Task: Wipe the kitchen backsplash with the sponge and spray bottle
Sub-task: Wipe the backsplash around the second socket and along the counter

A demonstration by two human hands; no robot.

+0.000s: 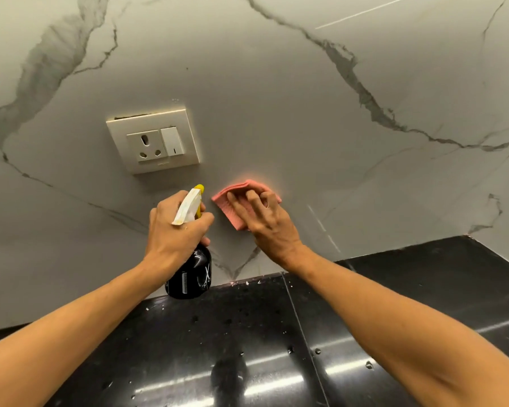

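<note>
Our right hand (pixel 265 221) is the one on the work. It presses the pink sponge (pixel 232 198) flat against the marble backsplash (pixel 291 107), low on the wall and a little above the black counter (pixel 247 348). The sponge lies directly under the fingers (pixel 238 204), which are spread apart and laid across it, pushing rather than pinching, and its free corner sticks out up and to the left. Just beside that corner is the yellow nozzle of the spray bottle (pixel 190 277). The bottle stands roughly upright with its long axis running up the wall, and our left hand (pixel 177 230) is wrapped tight around its neck. The socket plate (pixel 153 141) sits up and left of the sponge, while bare wall opens to the right and above. We judge the next stroke should sweep that way, clear of the socket.
</note>
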